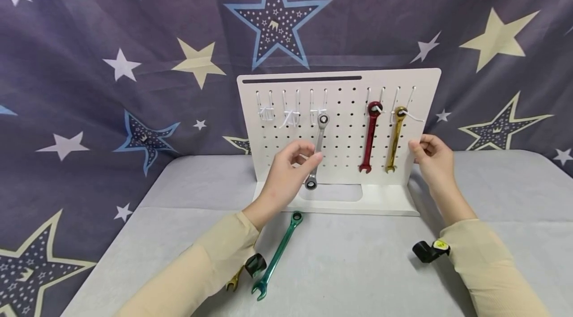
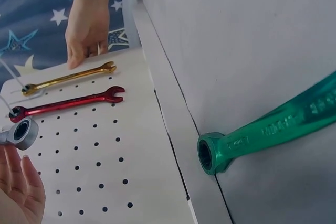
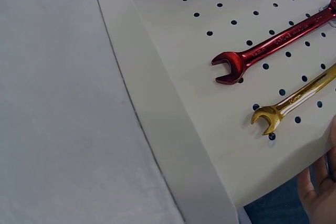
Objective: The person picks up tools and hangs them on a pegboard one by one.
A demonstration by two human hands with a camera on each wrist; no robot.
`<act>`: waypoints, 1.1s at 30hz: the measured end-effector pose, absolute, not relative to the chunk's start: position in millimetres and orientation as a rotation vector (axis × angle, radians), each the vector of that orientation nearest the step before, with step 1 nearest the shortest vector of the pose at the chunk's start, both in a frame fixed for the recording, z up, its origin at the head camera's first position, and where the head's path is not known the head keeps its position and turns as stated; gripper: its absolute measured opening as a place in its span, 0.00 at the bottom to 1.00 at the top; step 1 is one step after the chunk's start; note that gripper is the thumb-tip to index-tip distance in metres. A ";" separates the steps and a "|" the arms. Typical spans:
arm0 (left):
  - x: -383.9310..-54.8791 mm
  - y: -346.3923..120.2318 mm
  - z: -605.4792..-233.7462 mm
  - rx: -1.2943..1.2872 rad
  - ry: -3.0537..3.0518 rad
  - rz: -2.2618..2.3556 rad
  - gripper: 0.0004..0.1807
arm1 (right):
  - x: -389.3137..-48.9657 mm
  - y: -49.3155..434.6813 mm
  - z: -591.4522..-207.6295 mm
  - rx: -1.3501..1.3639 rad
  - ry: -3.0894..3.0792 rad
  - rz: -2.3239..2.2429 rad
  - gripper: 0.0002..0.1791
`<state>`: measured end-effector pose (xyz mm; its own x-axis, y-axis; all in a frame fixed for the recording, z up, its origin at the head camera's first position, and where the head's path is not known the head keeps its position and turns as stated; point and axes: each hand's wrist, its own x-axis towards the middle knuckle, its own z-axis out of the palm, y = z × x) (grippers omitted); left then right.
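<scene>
Head view: my left hand (image 1: 285, 173) pinches a silver metal wrench (image 1: 320, 138), right hand (image 1: 435, 161) a white pegboard (image 1: 342, 175); red wrench (image 1: 370, 140), gold wrench (image 1: 394, 143) hang; green wrench (image 1: 280, 252) unhung.

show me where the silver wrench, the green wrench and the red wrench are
Silver wrench (image 1: 320, 142): head view, on the upper part of its shaft.
Green wrench (image 1: 279, 253): head view, on the middle of its shaft.
Red wrench (image 1: 370, 138): head view, on the middle of its shaft.
</scene>
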<state>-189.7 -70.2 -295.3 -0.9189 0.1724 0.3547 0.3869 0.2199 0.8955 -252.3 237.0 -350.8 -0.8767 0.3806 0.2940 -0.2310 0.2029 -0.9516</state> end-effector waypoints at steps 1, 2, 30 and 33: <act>-190.8 -69.8 -295.0 -0.533 -2.309 -1.774 0.09 | -252.5 237.1 -350.7 -0.140 -2.018 1.714 0.05; -192.2 -69.2 -294.8 -0.528 -2.308 -1.776 0.09 | -252.8 237.3 -350.7 -0.139 -2.024 1.710 0.05; -239.9 -58.6 -303.3 -0.322 -2.366 -1.845 0.11 | -255.6 238.5 -350.8 -0.154 -2.024 1.710 0.05; -243.1 -59.1 -304.7 -0.306 -2.390 -1.820 0.12 | -256.8 238.9 -351.1 -0.153 -2.022 1.713 0.05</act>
